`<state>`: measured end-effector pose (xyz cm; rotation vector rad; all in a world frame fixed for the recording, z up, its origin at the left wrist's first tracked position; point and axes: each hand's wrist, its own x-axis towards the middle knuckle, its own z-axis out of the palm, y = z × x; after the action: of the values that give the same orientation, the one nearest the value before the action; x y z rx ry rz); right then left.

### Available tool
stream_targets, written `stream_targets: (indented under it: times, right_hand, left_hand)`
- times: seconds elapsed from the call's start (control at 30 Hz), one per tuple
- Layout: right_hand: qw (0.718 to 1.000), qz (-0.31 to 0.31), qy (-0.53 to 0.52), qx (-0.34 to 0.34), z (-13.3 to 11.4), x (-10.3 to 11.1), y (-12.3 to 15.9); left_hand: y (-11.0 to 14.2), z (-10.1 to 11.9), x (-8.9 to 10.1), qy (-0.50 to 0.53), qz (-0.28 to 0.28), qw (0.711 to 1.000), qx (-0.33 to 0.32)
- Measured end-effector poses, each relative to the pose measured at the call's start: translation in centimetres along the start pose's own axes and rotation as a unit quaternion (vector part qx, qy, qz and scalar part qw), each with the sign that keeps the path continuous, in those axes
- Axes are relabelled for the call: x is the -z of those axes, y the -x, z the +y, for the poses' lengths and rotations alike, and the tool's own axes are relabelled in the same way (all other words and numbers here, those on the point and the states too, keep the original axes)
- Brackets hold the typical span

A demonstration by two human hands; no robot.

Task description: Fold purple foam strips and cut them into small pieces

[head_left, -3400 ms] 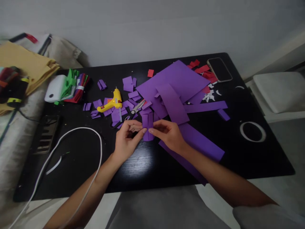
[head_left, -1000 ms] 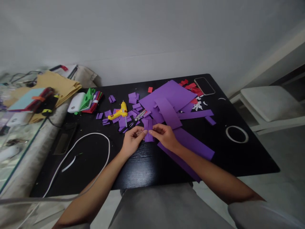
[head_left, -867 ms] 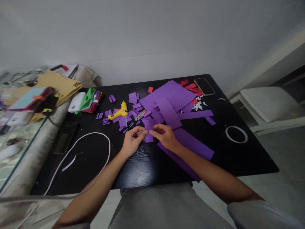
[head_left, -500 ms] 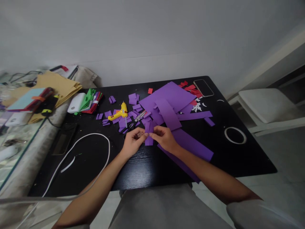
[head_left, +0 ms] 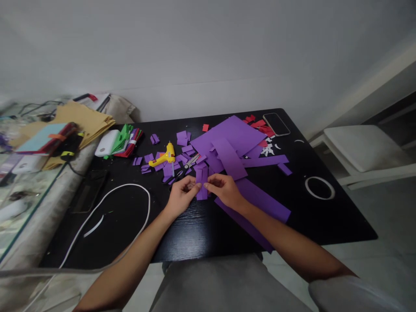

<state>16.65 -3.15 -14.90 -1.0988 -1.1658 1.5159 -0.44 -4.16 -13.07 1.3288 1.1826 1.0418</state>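
A small folded piece of purple paper (head_left: 202, 184) is held upright between my two hands, just above the front middle of the black table. My left hand (head_left: 182, 193) pinches its left edge with thumb and fingers. On the other edge, my right hand (head_left: 225, 190) grips it the same way. Fold lines run down the piece's length. Just beyond it lie scissors (head_left: 191, 160) among purple scraps, their handles partly hidden. A yellow glue gun (head_left: 164, 157) rests on scraps to the left. Under my right forearm is a large purple sheet (head_left: 260, 199).
More purple sheets (head_left: 229, 134) and a strip (head_left: 264, 161) lie behind my right hand. A phone (head_left: 276, 124), red scraps and a tape roll (head_left: 320, 188) are at the right. A white cable (head_left: 147, 203) loops across the left side, near my left arm. Bundled coloured paper (head_left: 125, 141) sits back left.
The camera view has shifted slightly. Both hands still pinch the folded purple paper, which now faces me a little more flatly with its fold lines showing.
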Motion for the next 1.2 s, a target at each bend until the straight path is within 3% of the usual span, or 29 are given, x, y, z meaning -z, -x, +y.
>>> stream_targets:
  times: [0.6,0.83,1.0,1.2]
  right_hand:
    - [1.000,-0.008,-0.004,0.016,-0.2,0.4,-0.4]
    - [0.998,0.022,0.024,0.047,0.2,0.5,-0.3]
    - [0.999,-0.009,-0.024,0.048,0.2,0.5,-0.2]
    - [0.997,-0.003,-0.015,0.082,0.5,0.6,-0.2]
  left_hand:
    - [-0.4,-0.8,1.1,-0.042,0.008,0.998,-0.041]
    - [-0.7,-1.7,1.7,-0.125,0.046,0.979,-0.153]
    - [-0.4,-1.8,1.5,-0.070,0.019,0.992,-0.107]
    - [-0.2,-1.5,1.3,-0.033,0.016,0.991,-0.127]
